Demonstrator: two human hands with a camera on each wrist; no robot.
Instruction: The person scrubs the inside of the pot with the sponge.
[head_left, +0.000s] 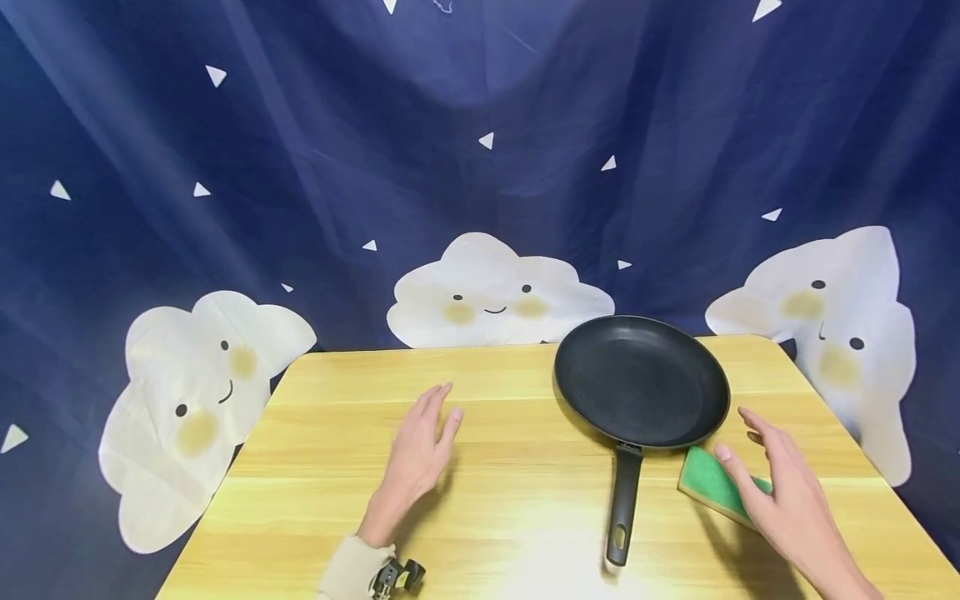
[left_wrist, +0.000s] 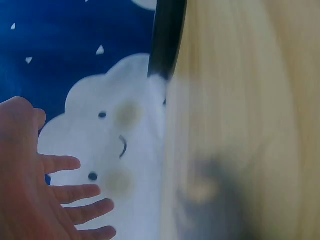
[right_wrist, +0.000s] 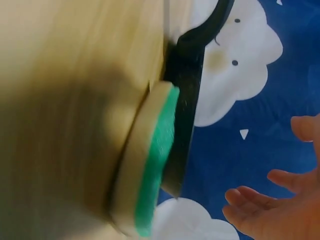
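Observation:
A black frying pan [head_left: 641, 383] lies on the right part of the table, its handle [head_left: 623, 504] pointing toward me. Just right of the handle is a sponge [head_left: 708, 475] with a green top and a pale yellowish underside, lying flat near the pan's rim. My right hand [head_left: 787, 487] hovers over the sponge's right end, hiding part of it, fingers spread and holding nothing. The right wrist view shows a gap between this hand [right_wrist: 280, 200] and the sponge [right_wrist: 152, 160]. Over the table's middle-left, my left hand [head_left: 416, 450] is held with loosely extended fingers, well apart from the pan.
The light wooden table [head_left: 315, 442] ends at a far edge against a dark blue curtain [head_left: 337, 150] printed with white clouds and small triangles. A wrist camera [head_left: 397, 575] is strapped at my left sleeve. The pan's far rim reaches the table's back edge.

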